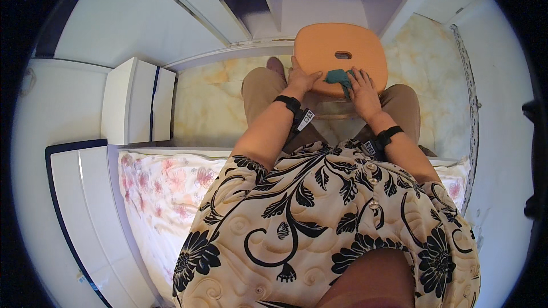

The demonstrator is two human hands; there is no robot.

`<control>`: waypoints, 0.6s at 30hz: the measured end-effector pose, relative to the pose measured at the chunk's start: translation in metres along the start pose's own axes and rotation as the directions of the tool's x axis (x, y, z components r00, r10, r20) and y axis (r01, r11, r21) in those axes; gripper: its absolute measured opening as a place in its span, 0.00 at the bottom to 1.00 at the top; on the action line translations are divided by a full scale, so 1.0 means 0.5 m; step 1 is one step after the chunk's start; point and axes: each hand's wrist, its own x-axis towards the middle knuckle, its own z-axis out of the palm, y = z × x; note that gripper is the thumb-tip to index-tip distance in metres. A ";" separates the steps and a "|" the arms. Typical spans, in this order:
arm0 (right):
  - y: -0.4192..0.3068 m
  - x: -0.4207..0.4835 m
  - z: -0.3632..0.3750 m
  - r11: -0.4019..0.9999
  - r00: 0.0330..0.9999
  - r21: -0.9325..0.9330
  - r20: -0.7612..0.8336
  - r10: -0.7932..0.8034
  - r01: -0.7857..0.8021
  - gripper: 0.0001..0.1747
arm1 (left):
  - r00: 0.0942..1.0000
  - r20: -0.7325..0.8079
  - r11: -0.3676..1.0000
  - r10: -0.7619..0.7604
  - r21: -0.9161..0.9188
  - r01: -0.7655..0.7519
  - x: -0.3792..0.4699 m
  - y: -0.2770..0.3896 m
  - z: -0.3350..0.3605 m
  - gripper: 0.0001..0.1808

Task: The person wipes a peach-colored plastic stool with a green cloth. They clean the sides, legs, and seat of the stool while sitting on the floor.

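Observation:
An orange stool [340, 42] with a small oval slot in its seat stands between my knees. My left hand [302, 78] grips the left edge of the seat, its thumb on top and its other fingers along the rim. Under my right hand [363, 92] lies a crumpled green cloth [338, 78], pressed against the front part of the seat. Part of the cloth hangs toward the seat's near edge, and the rest is hidden beneath my fingers. Both wrists carry black straps.
I sit on the edge of a bed with a floral sheet [171, 184]. A white bedside cabinet [128, 107] stands to the left. Ahead is an open wardrobe [321, 4] with shelves. Marble-patterned tiles [205, 98] cover the floor, and a white wall [501, 94] rises at the right.

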 end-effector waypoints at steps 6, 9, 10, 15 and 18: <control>0.009 -0.008 -0.016 1.000 1.000 -0.016 -0.011 -0.008 0.008 0.30 | 0.997 -0.049 0.997 0.062 -0.040 -0.064 -0.017 0.007 0.011 0.70; 0.063 0.012 -0.032 0.997 0.998 -0.070 -0.055 0.017 -0.020 0.29 | 0.996 -0.012 0.988 0.090 -0.128 -0.091 -0.037 0.015 0.013 0.71; 0.092 0.033 -0.037 0.993 0.994 -0.087 -0.083 0.067 -0.074 0.29 | 0.992 -0.027 0.981 0.125 -0.149 -0.127 -0.044 0.015 0.016 0.71; 0.256 0.155 -0.035 0.938 0.904 -0.048 -0.289 0.316 -0.343 0.27 | 0.970 -0.052 0.866 0.236 -0.441 -0.234 -0.077 0.003 0.037 0.69; 0.263 0.212 -0.016 0.925 0.878 -0.064 -0.343 0.333 -0.376 0.28 | 0.958 -0.077 0.882 0.278 -0.375 -0.286 -0.098 0.005 0.035 0.69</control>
